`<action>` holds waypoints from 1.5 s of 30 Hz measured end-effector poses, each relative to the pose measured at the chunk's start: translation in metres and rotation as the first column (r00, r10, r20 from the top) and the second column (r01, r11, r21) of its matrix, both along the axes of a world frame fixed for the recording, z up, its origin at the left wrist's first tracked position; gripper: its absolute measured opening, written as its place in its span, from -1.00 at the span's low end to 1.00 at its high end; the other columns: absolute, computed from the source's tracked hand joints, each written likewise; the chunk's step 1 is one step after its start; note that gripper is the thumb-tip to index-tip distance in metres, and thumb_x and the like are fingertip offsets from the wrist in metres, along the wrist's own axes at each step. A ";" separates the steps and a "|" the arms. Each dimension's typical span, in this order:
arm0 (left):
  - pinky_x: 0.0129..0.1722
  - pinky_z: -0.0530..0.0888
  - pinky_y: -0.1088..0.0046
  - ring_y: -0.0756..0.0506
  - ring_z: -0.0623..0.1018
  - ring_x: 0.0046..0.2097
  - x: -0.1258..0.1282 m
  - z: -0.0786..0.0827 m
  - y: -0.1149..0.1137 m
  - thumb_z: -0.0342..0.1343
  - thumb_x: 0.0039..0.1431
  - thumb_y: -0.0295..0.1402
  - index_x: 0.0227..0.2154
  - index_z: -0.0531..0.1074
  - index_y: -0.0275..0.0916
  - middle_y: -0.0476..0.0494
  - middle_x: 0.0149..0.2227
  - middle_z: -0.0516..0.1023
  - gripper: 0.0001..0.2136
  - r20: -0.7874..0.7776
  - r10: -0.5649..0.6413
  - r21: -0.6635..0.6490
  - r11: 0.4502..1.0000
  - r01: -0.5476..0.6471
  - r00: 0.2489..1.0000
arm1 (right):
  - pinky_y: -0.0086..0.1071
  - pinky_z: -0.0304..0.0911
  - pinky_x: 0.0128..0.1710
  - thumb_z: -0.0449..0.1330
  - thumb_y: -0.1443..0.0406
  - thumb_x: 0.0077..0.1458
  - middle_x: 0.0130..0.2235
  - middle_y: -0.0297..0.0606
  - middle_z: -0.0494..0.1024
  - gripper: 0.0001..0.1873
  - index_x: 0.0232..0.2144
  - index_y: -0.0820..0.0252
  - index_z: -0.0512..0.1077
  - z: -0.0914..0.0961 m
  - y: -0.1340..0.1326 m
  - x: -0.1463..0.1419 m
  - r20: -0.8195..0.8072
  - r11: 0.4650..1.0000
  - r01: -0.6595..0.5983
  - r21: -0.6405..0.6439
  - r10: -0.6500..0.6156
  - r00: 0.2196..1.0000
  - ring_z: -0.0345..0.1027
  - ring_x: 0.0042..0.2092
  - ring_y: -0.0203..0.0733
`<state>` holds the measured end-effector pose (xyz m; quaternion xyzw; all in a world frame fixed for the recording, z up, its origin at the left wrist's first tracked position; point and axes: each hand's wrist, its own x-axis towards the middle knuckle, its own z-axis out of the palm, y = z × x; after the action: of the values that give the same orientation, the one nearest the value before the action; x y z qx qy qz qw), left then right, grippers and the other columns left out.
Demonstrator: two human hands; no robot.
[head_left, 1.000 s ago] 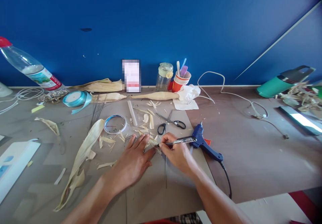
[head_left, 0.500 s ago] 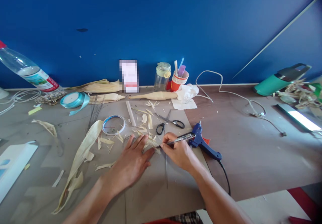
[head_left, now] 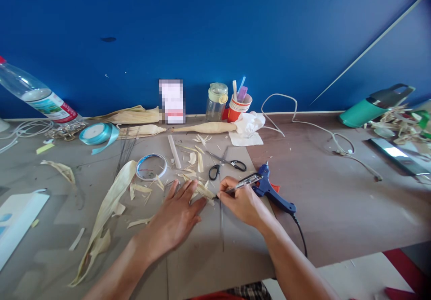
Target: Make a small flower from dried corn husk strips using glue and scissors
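My left hand (head_left: 177,217) lies palm down with its fingers spread. Its fingertips press on dried corn husk strips (head_left: 202,188) on the table. In a writing grip, my right hand (head_left: 244,203) holds a slim pen (head_left: 248,181) with a clear, silvery barrel. The pen's dark tip touches down at the right end of the husk, just beside my left fingers. Beyond my hands lie black-handled scissors (head_left: 232,164), partly open. A blue glue gun (head_left: 271,192) rests right of my right hand. Under that hand, a thin wire (head_left: 222,228) runs toward me.
A roll of tape (head_left: 137,167), a long husk (head_left: 104,223) and scattered scraps lie to the left. Farther back are a ribbon spool (head_left: 96,134), a water bottle (head_left: 50,102), a phone (head_left: 172,102), a jar (head_left: 217,104) and paper cups (head_left: 239,109). A cable (head_left: 332,134) crosses the right side.
My right hand and the pen have shifted slightly to the right along the husk. My left hand stays in place. The view has moved a little.
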<state>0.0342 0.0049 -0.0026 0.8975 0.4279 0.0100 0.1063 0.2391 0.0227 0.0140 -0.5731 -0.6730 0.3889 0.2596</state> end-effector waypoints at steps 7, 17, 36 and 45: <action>0.17 -0.02 -0.07 -0.27 0.07 0.27 -0.001 -0.002 0.001 0.02 0.15 -0.30 0.02 0.28 -0.07 -0.32 0.23 0.12 -0.66 -0.013 -0.005 0.000 1.000 0.005 1.000 | -0.52 -0.05 -0.55 0.05 0.33 -0.02 -0.63 -0.50 0.20 -0.90 -0.55 0.17 0.23 0.000 0.000 0.004 0.024 0.998 -0.011 -0.058 0.013 1.000 0.01 -0.56 -0.39; 0.17 -0.01 -0.07 -0.26 0.09 0.26 -0.001 -0.003 -0.001 0.02 0.16 -0.30 0.01 0.29 -0.09 -0.31 0.22 0.15 -0.67 0.004 -0.005 0.047 0.999 0.005 1.000 | -0.49 0.06 -0.49 0.09 0.27 0.03 -0.53 -0.42 0.30 -0.91 -0.45 0.17 0.29 -0.006 0.003 -0.002 -0.207 1.000 0.028 0.006 -0.026 0.978 0.15 -0.49 -0.35; 0.14 0.02 -0.12 -0.29 0.13 0.24 0.001 0.002 -0.001 0.03 0.14 -0.34 -0.01 0.30 -0.09 -0.33 0.21 0.16 -0.68 0.030 0.006 0.017 1.000 -0.007 1.000 | -0.48 0.10 -0.43 0.08 0.27 0.01 -0.51 -0.42 0.35 -0.93 -0.46 0.15 0.30 -0.020 0.004 -0.019 -0.167 1.000 0.022 0.011 -0.020 0.986 0.20 -0.46 -0.32; 0.14 0.02 -0.13 -0.30 0.14 0.24 0.000 0.001 -0.001 0.03 0.15 -0.34 -0.01 0.31 -0.08 -0.33 0.21 0.16 -0.68 0.038 0.010 0.018 1.000 -0.011 0.999 | -0.48 0.11 -0.42 0.08 0.28 0.00 -0.52 -0.43 0.34 -0.93 -0.48 0.16 0.31 -0.018 0.005 -0.021 -0.145 1.000 0.023 0.020 -0.019 0.989 0.19 -0.46 -0.33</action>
<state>0.0347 0.0036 -0.0015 0.8959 0.4302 0.0316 0.1060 0.2186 0.0274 -0.0040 -0.5474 -0.6505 0.4194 0.3182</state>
